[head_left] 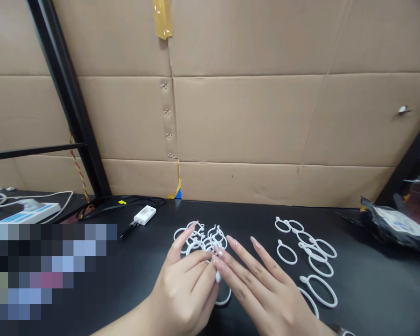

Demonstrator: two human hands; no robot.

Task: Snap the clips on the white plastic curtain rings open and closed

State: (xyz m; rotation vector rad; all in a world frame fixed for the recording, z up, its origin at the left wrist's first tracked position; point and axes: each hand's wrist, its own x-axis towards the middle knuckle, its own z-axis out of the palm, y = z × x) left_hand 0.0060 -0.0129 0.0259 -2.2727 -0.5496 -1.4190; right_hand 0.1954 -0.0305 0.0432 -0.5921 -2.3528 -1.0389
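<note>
My left hand is closed, its thumb side and curled fingers pinching a white ring whose lower curve hangs below the fingertips. One finger of this hand points up beside the pile. My right hand meets it at the fingertips on the same ring, with two fingers stretched out apart and the thumb hidden. Most of the held ring is covered by the hands. Just beyond them lies a pile of white rings, several showing gaps and small hooked ends. Right of my right hand are loose white rings with small round tabs.
A white adapter with a black cable lies at the back left. Farther left is a power strip. A black plastic package lies at the right. Cardboard panels stand behind the black table; the lower left is pixelated.
</note>
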